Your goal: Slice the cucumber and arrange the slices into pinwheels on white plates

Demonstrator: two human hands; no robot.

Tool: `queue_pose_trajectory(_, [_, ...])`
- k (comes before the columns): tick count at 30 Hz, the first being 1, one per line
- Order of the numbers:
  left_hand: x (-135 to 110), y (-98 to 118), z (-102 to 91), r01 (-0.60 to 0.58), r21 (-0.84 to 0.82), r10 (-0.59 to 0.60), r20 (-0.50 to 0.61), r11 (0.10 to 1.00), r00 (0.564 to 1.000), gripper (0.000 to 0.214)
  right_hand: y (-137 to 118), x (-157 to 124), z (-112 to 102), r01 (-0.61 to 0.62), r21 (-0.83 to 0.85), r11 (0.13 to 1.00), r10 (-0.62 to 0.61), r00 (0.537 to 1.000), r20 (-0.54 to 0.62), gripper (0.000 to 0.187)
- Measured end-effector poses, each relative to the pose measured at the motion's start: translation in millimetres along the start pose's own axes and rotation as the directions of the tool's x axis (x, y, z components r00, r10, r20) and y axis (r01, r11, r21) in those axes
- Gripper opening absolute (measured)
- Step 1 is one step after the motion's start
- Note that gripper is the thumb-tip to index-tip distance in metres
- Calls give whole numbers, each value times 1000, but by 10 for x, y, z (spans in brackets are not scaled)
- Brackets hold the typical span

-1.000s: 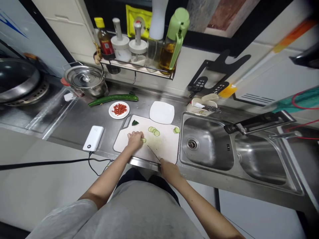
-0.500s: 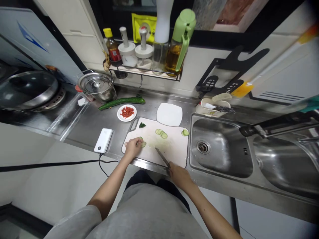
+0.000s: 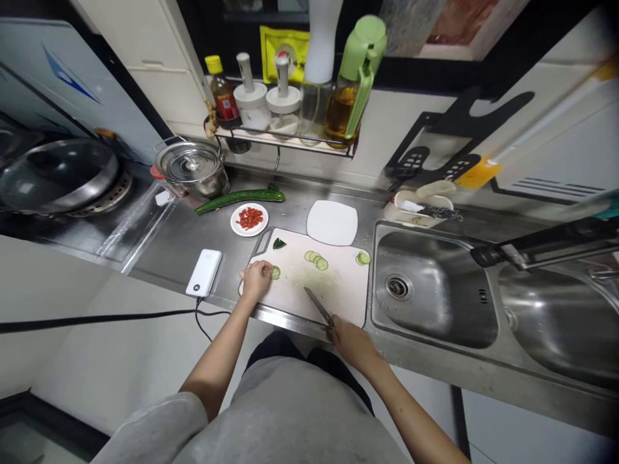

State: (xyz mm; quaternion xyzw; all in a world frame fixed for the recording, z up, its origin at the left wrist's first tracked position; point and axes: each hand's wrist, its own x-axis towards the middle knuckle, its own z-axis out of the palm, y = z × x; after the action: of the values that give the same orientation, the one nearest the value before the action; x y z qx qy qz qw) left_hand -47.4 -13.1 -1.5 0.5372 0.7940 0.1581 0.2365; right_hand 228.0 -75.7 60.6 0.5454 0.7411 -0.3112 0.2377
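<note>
My left hand (image 3: pixel 255 278) rests closed on the left part of the white cutting board (image 3: pixel 338 293), gripping a short cucumber piece (image 3: pixel 275 272) whose cut end shows at my fingers. My right hand (image 3: pixel 352 341) is closed on the handle of a knife (image 3: pixel 318 305), at the board's near edge. The blade points up and left over the board, apart from the cucumber piece. Cucumber slices (image 3: pixel 316 260) lie in the board's middle and more slices (image 3: pixel 362 258) at its right edge. A dark green cucumber end (image 3: pixel 278 243) lies near the board's handle.
A white square plate (image 3: pixel 332 222), a small dish of red bits (image 3: pixel 249 219) and a whole cucumber (image 3: pixel 239 198) lie behind the board. A white power bank (image 3: pixel 204 272) with cable lies left. A lidded pot (image 3: pixel 192 167), wok (image 3: pixel 55 174), condiment rack (image 3: pixel 290 132) and double sink (image 3: pixel 435 290) surround.
The knife has drawn back to the right, away from the cucumber piece. My left hand stays on the piece, whose cut face now shows. The view shifted left.
</note>
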Motion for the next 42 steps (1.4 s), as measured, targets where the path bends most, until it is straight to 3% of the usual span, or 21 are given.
queue_pose_trajectory(5, [-39,-19,-44,-104,-10,104,39,995,994,11,9,1,9,2,12,1000,-2,1000,-5,27])
queue_pose_trajectory(10, [-29,-81,-47,-166,-151,184,117,974,976,12,9,0,13,3,12,1000,-3,1000,-7,27])
queue_pose_trajectory(16, [99,-112,-3,-75,-66,81,88,995,993,14,-4,-4,2,-13,3,1000,13,1000,10,27])
queue_pose_trajectory(26, [93,-47,-60,-114,57,114,18,992,993,20,3,-9,50,-6,22,1000,7,1000,-27,27])
queue_pose_trajectory(29, [51,94,7,-96,35,97,-44,995,994,25,38,-27,79,-53,61,997,58,995,-86,28])
queue_pose_trajectory(32, [32,389,187,-198,11,198,24,980,980,27,127,-30,83,-162,121,979,180,970,-162,32])
queue_pose_trajectory(37, [114,941,534,-436,41,422,185,899,887,35,335,-1,53,-261,214,942,310,918,-246,31])
queue_pose_trajectory(42, [250,1134,635,-568,121,523,275,814,807,32,460,-8,81,-280,224,934,334,906,-261,32])
